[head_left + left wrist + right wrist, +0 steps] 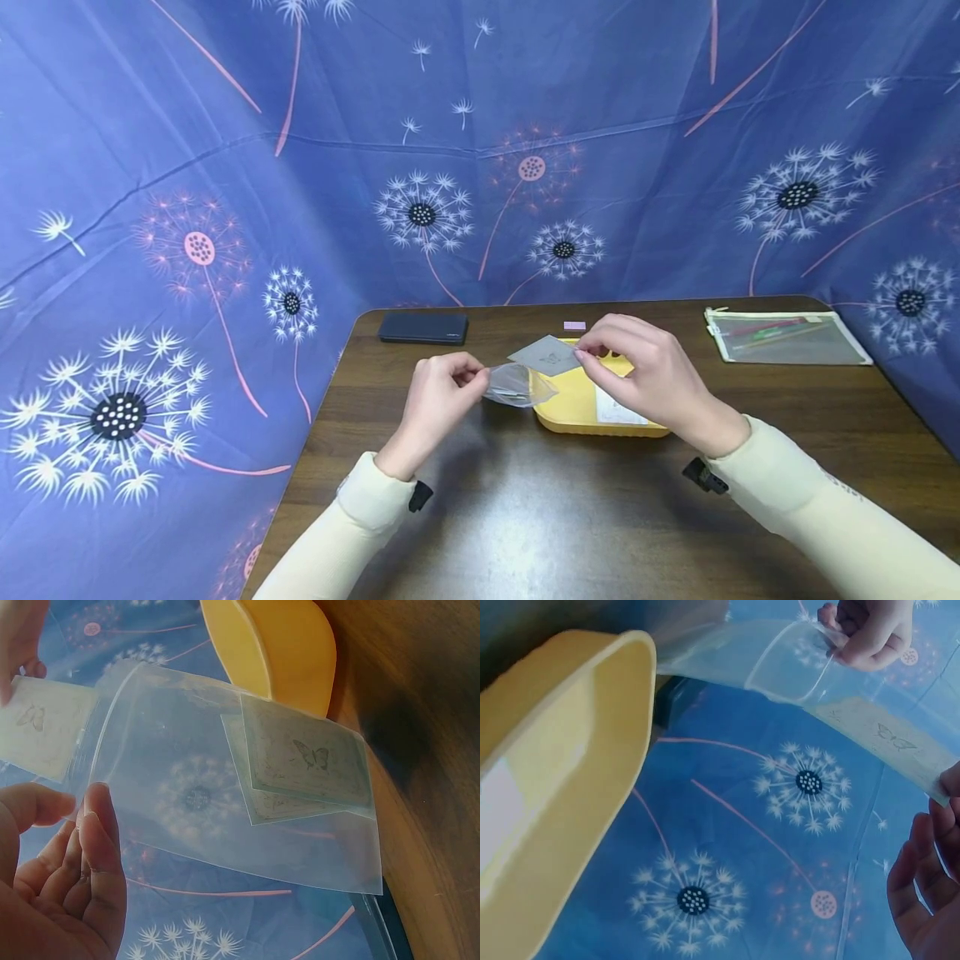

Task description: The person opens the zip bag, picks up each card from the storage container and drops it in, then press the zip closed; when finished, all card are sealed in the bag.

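My left hand (468, 377) pinches the open mouth of a clear plastic bag (517, 385) just above the table. In the left wrist view the bag (225, 795) holds a couple of pale butterfly cards (307, 761) at its far end. My right hand (588, 352) pinches the corner of another grey butterfly card (546, 354), held in the air just right of the bag's mouth. The right wrist view shows that card (885, 742) next to the bag's opening (772, 664), outside it. Both hover over the left end of a yellow tray (577, 400).
A white slip (615, 410) lies in the tray. A black flat device (423, 327) and a small pink piece (574, 325) sit at the table's back. A clear zip pouch with pens (783, 336) lies at the far right. Blue dandelion cloth surrounds the brown table (570, 517).
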A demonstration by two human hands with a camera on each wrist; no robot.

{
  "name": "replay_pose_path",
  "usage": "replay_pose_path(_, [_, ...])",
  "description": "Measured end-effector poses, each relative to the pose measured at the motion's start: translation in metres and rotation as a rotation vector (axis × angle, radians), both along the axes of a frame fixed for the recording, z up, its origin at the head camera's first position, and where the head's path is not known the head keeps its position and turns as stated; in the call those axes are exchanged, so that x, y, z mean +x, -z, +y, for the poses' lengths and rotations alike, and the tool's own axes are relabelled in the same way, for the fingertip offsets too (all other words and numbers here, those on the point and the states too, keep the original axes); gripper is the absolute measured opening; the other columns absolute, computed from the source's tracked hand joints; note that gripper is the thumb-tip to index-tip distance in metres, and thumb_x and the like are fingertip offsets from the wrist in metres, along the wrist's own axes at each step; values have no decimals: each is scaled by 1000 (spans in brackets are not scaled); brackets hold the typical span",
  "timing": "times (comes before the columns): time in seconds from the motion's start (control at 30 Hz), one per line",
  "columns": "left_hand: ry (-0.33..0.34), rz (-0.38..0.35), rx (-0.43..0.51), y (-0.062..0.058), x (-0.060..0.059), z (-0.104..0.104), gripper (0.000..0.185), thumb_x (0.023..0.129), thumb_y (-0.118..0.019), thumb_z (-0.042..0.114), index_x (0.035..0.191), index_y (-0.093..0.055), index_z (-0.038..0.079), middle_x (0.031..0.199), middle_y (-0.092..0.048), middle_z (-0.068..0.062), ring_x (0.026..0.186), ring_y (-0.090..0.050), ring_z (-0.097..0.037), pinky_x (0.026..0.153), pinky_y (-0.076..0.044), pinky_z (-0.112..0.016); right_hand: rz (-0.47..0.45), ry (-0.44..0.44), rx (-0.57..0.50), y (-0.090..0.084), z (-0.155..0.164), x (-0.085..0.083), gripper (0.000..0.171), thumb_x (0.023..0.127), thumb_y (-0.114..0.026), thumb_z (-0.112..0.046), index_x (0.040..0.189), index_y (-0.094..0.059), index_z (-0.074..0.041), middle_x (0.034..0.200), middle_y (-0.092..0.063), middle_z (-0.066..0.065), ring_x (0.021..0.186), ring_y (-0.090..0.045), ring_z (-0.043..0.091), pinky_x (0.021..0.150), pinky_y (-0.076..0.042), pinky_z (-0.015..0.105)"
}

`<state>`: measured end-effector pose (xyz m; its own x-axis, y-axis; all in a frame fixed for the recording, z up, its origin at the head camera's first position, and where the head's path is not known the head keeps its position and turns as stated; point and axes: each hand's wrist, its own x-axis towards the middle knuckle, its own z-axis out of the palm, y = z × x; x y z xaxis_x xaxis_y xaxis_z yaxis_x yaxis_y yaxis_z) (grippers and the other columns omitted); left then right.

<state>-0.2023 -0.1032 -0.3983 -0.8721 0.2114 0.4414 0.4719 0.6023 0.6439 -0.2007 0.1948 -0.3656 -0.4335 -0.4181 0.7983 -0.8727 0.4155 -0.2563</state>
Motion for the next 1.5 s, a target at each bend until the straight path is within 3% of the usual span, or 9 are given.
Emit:
replay_pose_path(0.3, [5, 3, 0, 1, 1, 0, 11, 88, -73, 15, 80, -78, 19, 62, -62, 19, 55, -58, -2, 54, -48, -26, -1, -1, 3, 17, -7, 1, 9, 88, -72, -9, 93, -74, -17, 87, -64, -13, 78, -59, 8, 72, -46, 19])
replay_pose_path(0.5, [5, -2, 3, 1, 1, -1, 11, 88, -73, 14, 80, -78, 19, 61, -61, 20, 55, -58, -2, 54, -49, -27, -102, 40, 67, 30, -13, 3, 6, 91, -73, -14, 93, -74, -19, 92, -65, -14, 80, -62, 6, 71, -47, 20])
replay_pose_path(0.63, [3, -6, -2, 1, 1, -1, 11, 89, -74, 13, 81, -78, 18, 62, -61, 20, 55, -58, -2, 54, -49, -27, -149, 82, 105, 39, -18, 2, 9, 88, -76, -13, 92, -76, -20, 98, -64, -12, 83, -61, 7, 70, -48, 26])
replay_pose_path(0.83, [4, -1, -4, 1, 1, -1, 10, 88, -74, 12, 81, -78, 18, 62, -62, 19, 55, -58, -1, 54, -49, -26, -139, 92, 147, 51, -27, -5, 7, 86, -79, -14, 91, -78, -18, 108, -65, -1, 95, -64, 18, 78, -53, 39])
replay_pose_path(1.23, [10, -2, 5, 2, 2, -1, 10, 88, -74, 11, 82, -79, 17, 64, -64, 19, 56, -59, 0, 55, -51, -26, -171, 91, 243, 54, -48, -13, 7, 87, -78, -13, 91, -81, -18, 109, -66, 3, 94, -63, 18, 79, -53, 38])
replay_pose_path(1.5, [10, -5, 3, 2, 1, -2, 10, 89, -74, 11, 83, -79, 17, 65, -64, 19, 56, -59, 0, 54, -51, -26, -150, 82, 249, 52, -57, -16, 7, 85, -80, -10, 89, -81, -16, 110, -67, 4, 95, -64, 19, 78, -55, 40])
